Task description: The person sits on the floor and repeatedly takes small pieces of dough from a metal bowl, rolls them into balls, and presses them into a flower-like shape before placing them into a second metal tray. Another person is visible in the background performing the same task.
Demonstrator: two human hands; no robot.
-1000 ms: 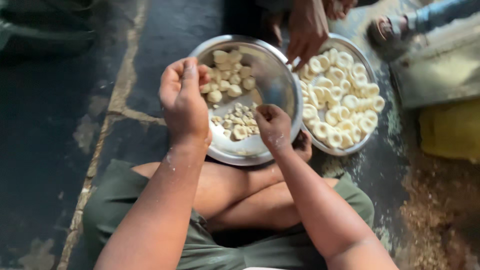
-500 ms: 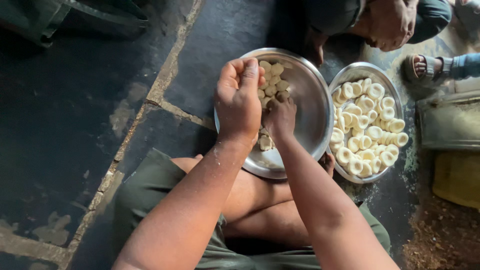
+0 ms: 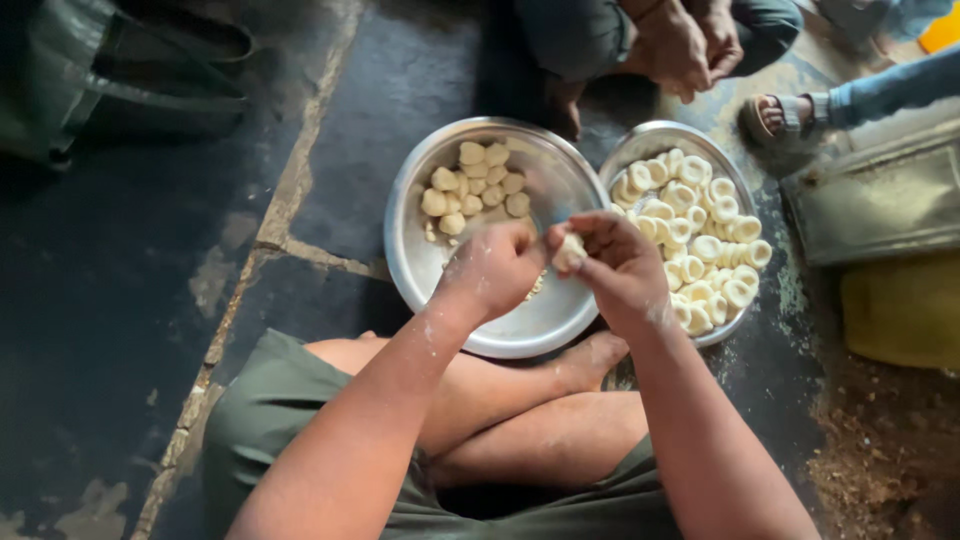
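Compared with half a second ago, the two hands have been drawn apart and lowered toward the near rim of the steel bowl; the left hand, then raised flat over the bowl, is now curled into a loose fist, and whether anything is enclosed cannot be told. A small dough piece is pinched between the thumb and fingertips of the right hand, held over the bowl's right edge. The far half of the bowl, formerly covered, is now exposed.

Two round steel vessels are shown, rims touching. In the bowl a cluster of roughly a dozen dough lumps lies at the far side, the near half left bare. The second dish is packed almost rim to rim with ring-shaped pieces, too many for counting. Another person's clasped hands are seen beyond; dark stone floor lies open to the left.
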